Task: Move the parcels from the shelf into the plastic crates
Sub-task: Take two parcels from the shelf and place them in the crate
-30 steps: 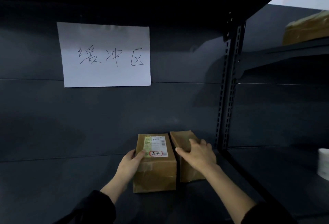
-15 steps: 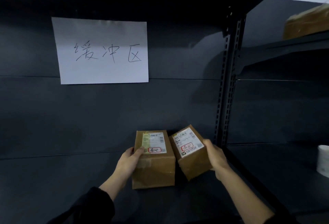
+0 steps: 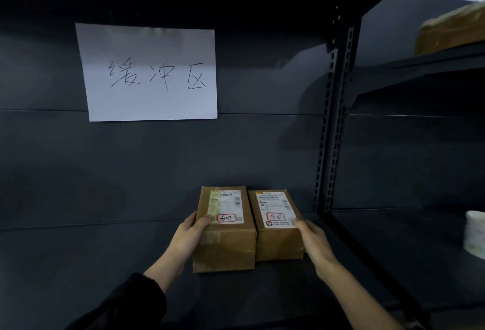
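Cardboard left parcel (image 3: 225, 235) and right parcel (image 3: 275, 232) stand side by side on the dark shelf (image 3: 91, 264), long sides touching, labels facing up. Each label carries a red-ringed handwritten mark. Both parcels sit toward the right of the bay, near the back panel (image 3: 157, 172); I cannot tell whether they touch it.

A perforated post (image 3: 332, 119) bounds the bay on the right. The right parcel lies near it but apart from it. Open shelf surface extends to the left of the left parcel and in front of both. A white sign (image 3: 149, 72) with handwritten characters hangs on the back panel above the parcels. Beyond the post, the next bay holds a white roll (image 3: 475, 235), and its upper shelf carries a brown box (image 3: 451, 30).

My left hand (image 3: 186, 238) grips the left parcel: thumb on the top face, fingers against its left side. My right hand (image 3: 313, 243) grips the right parcel: thumb at the top right edge, fingers wrapped round its right side. A dark sleeve (image 3: 131, 303) covers my left forearm.
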{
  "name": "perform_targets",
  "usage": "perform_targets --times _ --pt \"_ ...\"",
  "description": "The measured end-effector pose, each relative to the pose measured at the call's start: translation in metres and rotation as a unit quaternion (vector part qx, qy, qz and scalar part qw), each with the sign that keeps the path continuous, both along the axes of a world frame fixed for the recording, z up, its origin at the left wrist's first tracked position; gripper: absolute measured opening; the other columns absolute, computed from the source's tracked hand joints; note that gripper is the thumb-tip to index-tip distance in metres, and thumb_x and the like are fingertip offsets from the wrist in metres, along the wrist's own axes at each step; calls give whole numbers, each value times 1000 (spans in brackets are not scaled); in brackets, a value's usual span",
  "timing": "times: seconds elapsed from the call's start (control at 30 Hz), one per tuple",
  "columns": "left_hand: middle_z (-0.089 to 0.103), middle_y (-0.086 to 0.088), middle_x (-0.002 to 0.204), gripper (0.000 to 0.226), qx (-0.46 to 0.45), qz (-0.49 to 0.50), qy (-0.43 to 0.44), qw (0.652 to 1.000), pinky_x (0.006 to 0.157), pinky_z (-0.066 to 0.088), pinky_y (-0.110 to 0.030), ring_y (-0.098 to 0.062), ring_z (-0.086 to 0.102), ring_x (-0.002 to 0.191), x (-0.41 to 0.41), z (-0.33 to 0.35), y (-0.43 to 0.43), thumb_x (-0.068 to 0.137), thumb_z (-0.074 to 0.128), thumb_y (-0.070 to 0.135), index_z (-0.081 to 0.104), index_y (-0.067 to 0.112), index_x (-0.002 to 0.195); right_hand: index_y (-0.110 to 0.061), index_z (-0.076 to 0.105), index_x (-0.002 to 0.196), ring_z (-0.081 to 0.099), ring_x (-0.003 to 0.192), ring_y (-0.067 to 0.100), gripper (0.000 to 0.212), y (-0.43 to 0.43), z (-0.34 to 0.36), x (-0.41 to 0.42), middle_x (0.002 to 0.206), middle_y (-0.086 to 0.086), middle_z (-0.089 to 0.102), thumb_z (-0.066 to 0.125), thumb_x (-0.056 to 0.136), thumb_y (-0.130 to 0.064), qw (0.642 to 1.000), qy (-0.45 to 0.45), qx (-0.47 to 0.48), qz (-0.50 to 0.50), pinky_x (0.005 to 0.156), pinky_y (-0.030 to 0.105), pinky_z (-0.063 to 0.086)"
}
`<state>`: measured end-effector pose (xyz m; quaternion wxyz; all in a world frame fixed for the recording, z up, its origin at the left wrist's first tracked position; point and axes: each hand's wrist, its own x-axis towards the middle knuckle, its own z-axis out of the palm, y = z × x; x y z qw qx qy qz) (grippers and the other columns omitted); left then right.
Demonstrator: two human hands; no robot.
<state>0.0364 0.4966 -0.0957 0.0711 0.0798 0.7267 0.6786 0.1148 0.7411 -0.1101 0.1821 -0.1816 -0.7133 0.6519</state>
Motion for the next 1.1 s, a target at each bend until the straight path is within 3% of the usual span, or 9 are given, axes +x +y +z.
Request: perform_targets --times 0.1,0.17,0.3,0.43,0.77,0.97,1.1 --pt "67 14 91 10 8 -16 14 1000 59 46 -18 -5 66 80 4 -1 -4 91 54 37 52 41 100 -36 61 96 61 90 7 10 0 -3 6 95 -10 67 53 91 -32 999 35 9 9 67 22 43" --pt "69 17 90 16 16 -30 28 999 60 46 -15 -1 68 77 7 -1 -6 91 55 33 52 46 98 -40 55 107 58 94 2 18 -1 -4 10 101 -15 64 52 92 -30 998 58 21 12 71 19 42" --pt "68 18 102 38 30 -48 56 997 69 49 -18 -4 67 91 13 -2 -13 89 56 19 46 47 112 -46 39 121 53 100 -8 39 -4 -8 20 108 -27 57 54 92 -26 994 85 53 35 76 15 39" --pt "62 15 114 54 30 -41 73 996 80 50 -31 -10 62 104 19 -6 -18 86 56 8 40 41 126 -50 33 122 56 95 -18 48 -6 -13 30 107 -30 57 55 91 -20 991 104 68 58 67 7 46" --pt "68 20 103 48 26 -2 110 994 68 53 -19 0 66 94 47 -11 -24 89 53 7 45 47 114 -55 39 111 59 99 -8 47 -14 -15 45 116 -21 57 57 90 -17 984 145 65 84 66 6 48" --pt "64 14 111 43 47 52 111 991 74 52 -22 -6 65 97 70 -11 -32 92 52 10 42 35 124 -51 34 117 59 102 -1 48 -22 -15 44 119 -16 56 57 90 -19 980 156 60 112 65 7 48" --pt "63 10 110 41 48 85 122 988 62 55 -18 -6 68 90 83 -6 -45 92 52 9 41 32 124 -46 32 123 58 99 -4 49 -35 -16 39 121 -14 55 58 90 -20 977 162 51 132 63 5 48"
